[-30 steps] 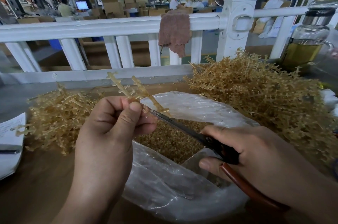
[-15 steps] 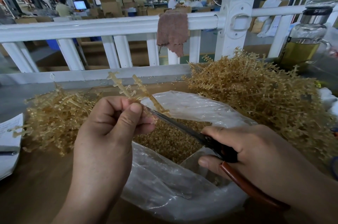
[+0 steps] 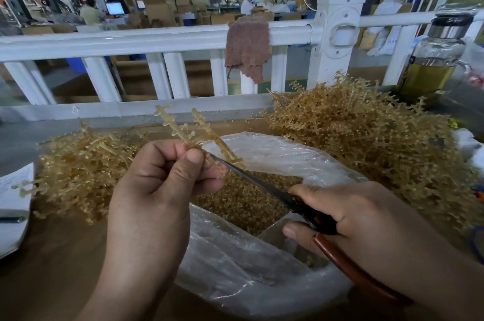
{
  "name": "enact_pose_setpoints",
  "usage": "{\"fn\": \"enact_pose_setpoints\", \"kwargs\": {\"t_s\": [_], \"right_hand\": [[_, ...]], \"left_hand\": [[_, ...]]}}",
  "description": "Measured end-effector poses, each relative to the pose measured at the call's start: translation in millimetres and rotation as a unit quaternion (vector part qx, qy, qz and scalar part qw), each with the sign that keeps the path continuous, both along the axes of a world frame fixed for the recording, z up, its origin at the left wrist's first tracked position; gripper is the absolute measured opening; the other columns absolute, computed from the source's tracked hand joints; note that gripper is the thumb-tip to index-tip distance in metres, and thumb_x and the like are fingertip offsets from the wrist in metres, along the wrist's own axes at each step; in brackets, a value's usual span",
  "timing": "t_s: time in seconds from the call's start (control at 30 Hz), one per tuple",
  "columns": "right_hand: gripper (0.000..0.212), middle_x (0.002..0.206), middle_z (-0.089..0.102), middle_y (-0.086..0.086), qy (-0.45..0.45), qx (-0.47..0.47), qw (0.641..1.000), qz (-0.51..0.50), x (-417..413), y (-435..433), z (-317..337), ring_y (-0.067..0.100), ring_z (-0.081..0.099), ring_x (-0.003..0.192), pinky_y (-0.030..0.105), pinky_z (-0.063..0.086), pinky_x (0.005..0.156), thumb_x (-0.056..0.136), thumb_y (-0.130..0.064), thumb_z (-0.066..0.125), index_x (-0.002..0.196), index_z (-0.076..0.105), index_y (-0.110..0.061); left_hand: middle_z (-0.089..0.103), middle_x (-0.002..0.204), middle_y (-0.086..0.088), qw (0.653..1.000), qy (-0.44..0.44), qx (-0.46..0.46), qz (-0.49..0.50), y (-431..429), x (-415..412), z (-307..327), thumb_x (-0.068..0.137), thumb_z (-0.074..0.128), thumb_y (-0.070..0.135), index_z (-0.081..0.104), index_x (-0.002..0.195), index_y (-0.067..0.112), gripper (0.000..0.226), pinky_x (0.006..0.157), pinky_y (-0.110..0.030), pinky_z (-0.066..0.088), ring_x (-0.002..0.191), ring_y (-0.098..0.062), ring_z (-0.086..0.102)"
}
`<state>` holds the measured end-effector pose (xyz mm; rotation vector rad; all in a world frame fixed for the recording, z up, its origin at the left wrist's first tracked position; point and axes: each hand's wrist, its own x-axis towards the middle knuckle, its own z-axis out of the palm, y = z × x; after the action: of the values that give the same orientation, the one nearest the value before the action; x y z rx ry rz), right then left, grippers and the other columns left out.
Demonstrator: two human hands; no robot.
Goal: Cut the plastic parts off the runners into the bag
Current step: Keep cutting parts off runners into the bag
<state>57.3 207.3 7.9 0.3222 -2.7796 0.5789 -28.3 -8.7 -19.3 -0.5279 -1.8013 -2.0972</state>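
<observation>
Runner (image 3: 183, 127), amber, translucent and ladder-shaped with stubby pegs, sticks up above the bag from the left hand (image 3: 157, 189), which pinches it between thumb and curled fingers and hides its lower end. The right hand (image 3: 353, 216) grips the scissors (image 3: 262, 182), covering the pivot. The dark blade tips meet the runner just beside the left thumb; whether they are parted is hard to make out. Under both hands, a crinkled clear bag (image 3: 262, 281) holds small cut parts (image 3: 243, 203). Tangled runner piles (image 3: 366, 142) lie beyond each hand. Farther off, a brown cloth (image 3: 247, 45) drapes over a white railing (image 3: 131, 40).
</observation>
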Motion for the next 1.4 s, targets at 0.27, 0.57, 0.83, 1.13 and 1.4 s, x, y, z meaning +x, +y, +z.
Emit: {"fn": "enact_pose_setpoints", "kwargs": {"t_s": [0.27, 0.57, 0.83, 1.13, 1.4], "right_hand": [[0.058, 0.07, 0.064, -0.017, 0.001, -0.018, 1.0, -0.003, -0.8, 0.9, -2.2, -0.001, 0.059, 0.068, 0.021, 0.047, 0.063, 0.074, -0.074, 0.046, 0.117, 0.051, -0.035], [0.054, 0.065, 0.057, -0.018, -0.005, -0.003, 1.0, -0.006, 0.3, 1.4, -2.0, -0.002, 0.056, 0.065, 0.017, 0.044, 0.057, 0.077, -0.076, 0.044, 0.111, 0.056, -0.035], [0.054, 0.073, 0.058, -0.017, -0.028, -0.015, 0.999, -0.007, 0.8, 0.8, -0.4, 0.001, 0.057, 0.064, 0.019, 0.044, 0.055, 0.075, -0.077, 0.044, 0.109, 0.057, -0.037], [0.056, 0.081, 0.062, -0.018, -0.045, -0.032, 0.998, -0.007, 0.4, 2.5, -0.9, -0.001, 0.06, 0.069, 0.023, 0.048, 0.064, 0.073, -0.081, 0.043, 0.114, 0.051, -0.044], [0.063, 0.081, 0.06, -0.019, -0.03, -0.033, 0.999, -0.014, 0.6, 0.2, -2.2, -0.001, 0.059, 0.067, 0.021, 0.047, 0.06, 0.072, -0.08, 0.044, 0.116, 0.05, -0.036]], "left_hand": [[0.074, 0.078, 0.001, 0.999, -0.021, 0.041, -0.028, 2.1, -1.2, 1.0, 0.088, 0.066, 0.026, 0.071, 0.077, 0.032, 0.014, 0.069, -0.029, 0.06, 0.073, -0.018, 0.074], [0.069, 0.076, -0.002, 0.991, -0.061, 0.081, -0.083, 3.9, -1.2, 0.9, 0.083, 0.068, 0.025, 0.071, 0.074, 0.027, 0.009, 0.067, -0.027, 0.059, 0.073, -0.017, 0.071], [0.069, 0.077, -0.004, 0.99, -0.058, 0.093, -0.088, 5.0, -0.6, 0.4, 0.081, 0.07, 0.027, 0.071, 0.076, 0.027, 0.005, 0.067, -0.026, 0.059, 0.075, -0.018, 0.072], [0.071, 0.076, -0.004, 0.996, -0.047, 0.065, -0.05, 5.8, -1.3, -0.8, 0.086, 0.066, 0.026, 0.07, 0.075, 0.031, 0.013, 0.066, -0.026, 0.059, 0.074, -0.02, 0.073], [0.072, 0.076, -0.005, 0.998, -0.033, 0.04, -0.033, 9.4, 2.0, -3.4, 0.087, 0.066, 0.028, 0.071, 0.078, 0.029, 0.011, 0.067, -0.028, 0.059, 0.077, -0.022, 0.074]]}}
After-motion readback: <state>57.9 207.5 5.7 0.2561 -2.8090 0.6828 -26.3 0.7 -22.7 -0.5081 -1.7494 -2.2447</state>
